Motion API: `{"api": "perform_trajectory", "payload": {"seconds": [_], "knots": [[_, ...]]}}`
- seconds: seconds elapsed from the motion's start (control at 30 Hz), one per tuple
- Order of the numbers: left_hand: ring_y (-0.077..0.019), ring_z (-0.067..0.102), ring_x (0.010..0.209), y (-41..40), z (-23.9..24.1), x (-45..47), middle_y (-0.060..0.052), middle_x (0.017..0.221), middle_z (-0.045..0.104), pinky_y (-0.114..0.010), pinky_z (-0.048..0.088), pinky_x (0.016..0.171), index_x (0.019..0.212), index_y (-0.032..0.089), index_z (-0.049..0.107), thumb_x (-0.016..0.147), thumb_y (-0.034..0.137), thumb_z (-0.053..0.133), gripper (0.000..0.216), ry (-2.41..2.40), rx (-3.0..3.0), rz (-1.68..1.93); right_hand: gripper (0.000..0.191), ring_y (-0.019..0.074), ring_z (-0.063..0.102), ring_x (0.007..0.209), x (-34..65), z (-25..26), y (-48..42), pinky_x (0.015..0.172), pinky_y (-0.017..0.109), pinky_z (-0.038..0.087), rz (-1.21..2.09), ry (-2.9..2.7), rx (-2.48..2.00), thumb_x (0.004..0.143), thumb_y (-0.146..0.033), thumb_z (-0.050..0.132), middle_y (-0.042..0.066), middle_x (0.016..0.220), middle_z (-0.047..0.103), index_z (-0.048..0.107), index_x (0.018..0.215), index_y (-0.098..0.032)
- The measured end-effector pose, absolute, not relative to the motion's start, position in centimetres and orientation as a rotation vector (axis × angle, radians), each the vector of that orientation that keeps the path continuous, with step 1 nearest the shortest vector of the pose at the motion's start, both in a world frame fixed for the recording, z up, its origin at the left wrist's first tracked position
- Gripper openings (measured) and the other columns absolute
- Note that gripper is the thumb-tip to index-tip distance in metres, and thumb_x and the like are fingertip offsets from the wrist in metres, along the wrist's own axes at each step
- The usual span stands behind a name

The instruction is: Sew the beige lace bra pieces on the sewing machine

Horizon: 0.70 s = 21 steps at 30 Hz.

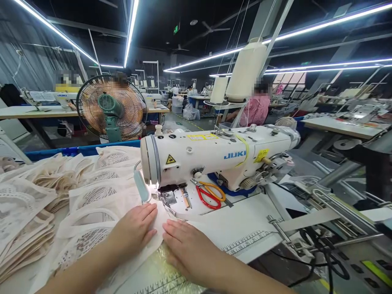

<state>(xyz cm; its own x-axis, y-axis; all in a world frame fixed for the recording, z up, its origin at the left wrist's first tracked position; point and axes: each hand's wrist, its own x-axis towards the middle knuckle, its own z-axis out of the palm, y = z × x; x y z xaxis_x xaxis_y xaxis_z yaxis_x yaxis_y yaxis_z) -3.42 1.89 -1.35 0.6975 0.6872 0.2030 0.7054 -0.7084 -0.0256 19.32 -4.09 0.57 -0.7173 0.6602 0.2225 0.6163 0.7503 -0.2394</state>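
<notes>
The left hand (137,227) and right hand (186,249) lie flattened, apparently gripping nothing, on the cloth (158,222); uneven pressure could skew it under the machine (208,156).

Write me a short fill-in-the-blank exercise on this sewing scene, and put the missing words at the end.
Blue letters on the machine spell ____.
The scissors have grips of two colours, orange and ____.
The hand nearer the scissors is the person's ____ one.
In the picture, the fan stands to the ____ of the machine.

Missing words: JUKI; red; right; left.
</notes>
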Motion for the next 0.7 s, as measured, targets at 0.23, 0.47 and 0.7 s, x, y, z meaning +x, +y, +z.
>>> {"api": "perform_trajectory", "payload": {"seconds": [0.23, 0.47, 0.7], "knots": [[-0.0282, 0.053, 0.117, 1.7, -1.5, -3.2, -0.009, 0.133, 0.054, -0.044, 0.045, 0.099, 0.127, 0.019, 0.053, 0.088, 0.033, 0.047, 0.043, -1.206, -2.787, -0.295, 0.031, 0.0154, 0.059, 0.059, 28.4, 14.6, -0.4, 0.055, 0.025, 0.044, -0.351, -1.798, -1.214, 0.092, -0.030, 0.039, 0.001, 0.061, 0.062, 0.057, 0.068, -0.022], [-0.0265, 0.050, 0.120, 1.8, -2.3, -3.5, -0.008, 0.135, 0.052, -0.043, 0.042, 0.101, 0.129, 0.019, 0.051, 0.089, 0.033, 0.043, 0.043, -1.218, -2.761, -0.338, 0.052, 0.0185, 0.065, 0.081, 30.8, 20.7, 11.5, 0.073, 0.028, 0.047, -0.207, -2.086, -1.543, 0.095, -0.046, 0.032, 0.006, 0.084, 0.072, 0.072, 0.079, -0.016], [-0.0280, 0.046, 0.125, 1.3, -0.2, -3.1, -0.012, 0.139, 0.048, -0.045, 0.039, 0.103, 0.131, 0.011, 0.048, 0.093, 0.034, 0.040, 0.045, -1.263, -2.877, -0.106, 0.074, 0.0199, 0.065, 0.072, 32.2, 19.4, 11.1, 0.069, 0.035, 0.043, -0.330, -2.023, -1.446, 0.087, -0.064, 0.026, 0.013, 0.066, 0.068, 0.073, 0.069, -0.010]]}}
